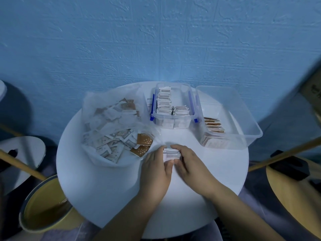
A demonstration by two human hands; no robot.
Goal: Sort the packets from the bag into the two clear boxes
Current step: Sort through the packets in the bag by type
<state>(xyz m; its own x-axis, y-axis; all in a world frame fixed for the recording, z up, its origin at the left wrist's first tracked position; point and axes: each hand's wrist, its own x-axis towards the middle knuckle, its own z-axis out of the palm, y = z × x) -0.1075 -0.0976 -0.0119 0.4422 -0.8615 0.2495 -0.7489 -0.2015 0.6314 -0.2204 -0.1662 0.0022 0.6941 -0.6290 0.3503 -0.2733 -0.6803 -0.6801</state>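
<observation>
- Now my left hand (pixel 156 169) and my right hand (pixel 189 164) meet at the middle of the round white counter (pixel 112 188), with the thumbs side by side on the near side.
- Both sets of fingers (pixel 178 147) are curled in around a small stack of packets (pixel 171 153) and pinch it between them from left and right. I cannot tell whether the stack rests on the counter or sits just above it.
- To the left of my hands lies the clear bag (pixel 97 105), slumped open and full of loose packets (pixel 111 146), white and brown mixed. A brown one at its near right edge is just beside my left hand.
- On the far side stands the box with blue latches (pixel 171 117), holding rows of white packets (pixel 164 101) set on edge.
- Just beside it, to the right, is the larger clear box (pixel 243 115), with a short row of brown packets (pixel 214 125) along its left wall.
- A yellow bucket (pixel 46 206) sits below the counter at the near left, and a blue wall (pixel 156 40) rises behind.
</observation>
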